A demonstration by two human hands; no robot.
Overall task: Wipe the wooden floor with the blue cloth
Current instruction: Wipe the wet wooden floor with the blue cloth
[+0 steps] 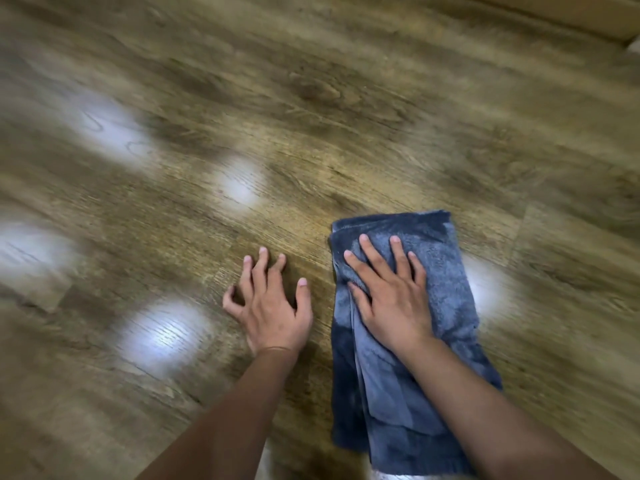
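A folded blue cloth (433, 271) lies flat on the wooden floor (311, 116), lower right of centre. My right hand (391, 292) presses down on its upper half with fingers spread and straight. Just left of the cloth, my left hand (273, 299) rests on the bare floor on its fingertips, fingers spread and bent, holding nothing. The cloth's near end runs under my right forearm towards the bottom of the view.
Brown wood-grain planks fill the view, blurred by motion, with several bright light reflections at left, centre and beside the cloth (485, 289). A lighter wooden edge or skirting (571, 15) runs along the top right corner.
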